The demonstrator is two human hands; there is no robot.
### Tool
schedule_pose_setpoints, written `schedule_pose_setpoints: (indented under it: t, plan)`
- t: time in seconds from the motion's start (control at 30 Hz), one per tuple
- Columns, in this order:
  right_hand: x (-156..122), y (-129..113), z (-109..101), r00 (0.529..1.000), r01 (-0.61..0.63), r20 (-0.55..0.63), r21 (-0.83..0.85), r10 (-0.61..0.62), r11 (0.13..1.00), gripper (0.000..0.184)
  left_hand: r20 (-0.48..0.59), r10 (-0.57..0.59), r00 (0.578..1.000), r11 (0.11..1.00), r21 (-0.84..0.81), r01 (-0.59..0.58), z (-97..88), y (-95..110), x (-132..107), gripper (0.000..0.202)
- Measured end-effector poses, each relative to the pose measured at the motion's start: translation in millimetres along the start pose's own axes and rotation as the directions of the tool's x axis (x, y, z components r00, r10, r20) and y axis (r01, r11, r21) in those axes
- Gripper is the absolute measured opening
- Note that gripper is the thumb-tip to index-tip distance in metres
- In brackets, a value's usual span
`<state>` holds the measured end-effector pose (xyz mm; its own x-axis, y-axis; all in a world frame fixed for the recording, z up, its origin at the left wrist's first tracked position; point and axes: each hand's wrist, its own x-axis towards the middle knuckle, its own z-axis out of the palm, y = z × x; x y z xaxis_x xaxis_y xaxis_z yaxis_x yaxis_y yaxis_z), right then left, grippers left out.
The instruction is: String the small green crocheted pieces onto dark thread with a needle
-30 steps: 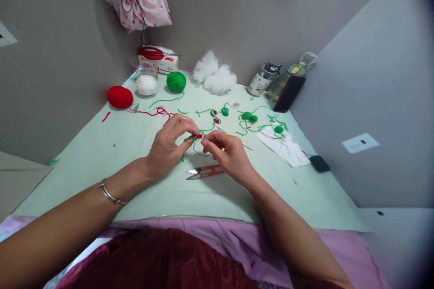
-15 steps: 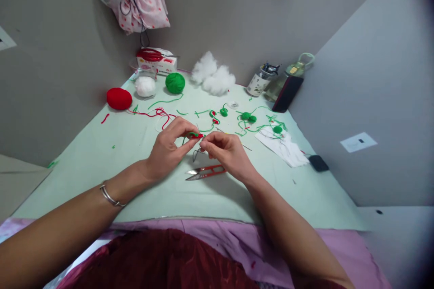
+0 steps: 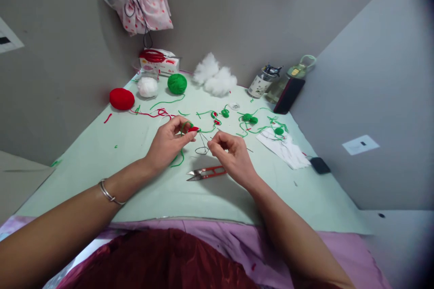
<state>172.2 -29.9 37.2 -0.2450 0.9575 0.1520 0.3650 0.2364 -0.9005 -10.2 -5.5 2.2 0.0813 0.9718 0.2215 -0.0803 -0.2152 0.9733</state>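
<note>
My left hand pinches a small red and green crocheted piece between thumb and fingers. A green yarn tail hangs from it down to the table. Dark thread stretches from the piece to my right hand, whose thumb and index finger are closed on it. Whether a needle is also between those fingertips I cannot tell. A loop of the thread hangs below the two hands. Thread snips with orange-red handles lie on the table beneath, their handle end partly hidden by my right hand.
Red, white and green yarn balls stand at the back left. White stuffing sits at the back. Small green crocheted balls, a white tissue, a pen holder and a phone are on the right.
My hands have drawn apart, so the thread between them now runs taut. The crocheted piece has shifted slightly left and up, and its green tail shows more.
</note>
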Motion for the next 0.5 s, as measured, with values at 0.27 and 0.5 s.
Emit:
schedule_pose_setpoints:
  t: [0.27,0.5]
  plan:
    - [0,0,2,0.999,-0.004,-0.032,-0.018,0.003,1.000,0.023,0.002,0.020,1.000,0.987,0.161,-0.020,-0.7,-5,-2,0.021]
    - [1,10,10,0.998,0.034,-0.057,-0.060,-0.037,0.998,0.028,0.121,0.171,0.978,0.929,0.311,-0.201,2.6,-7,-8,0.010]
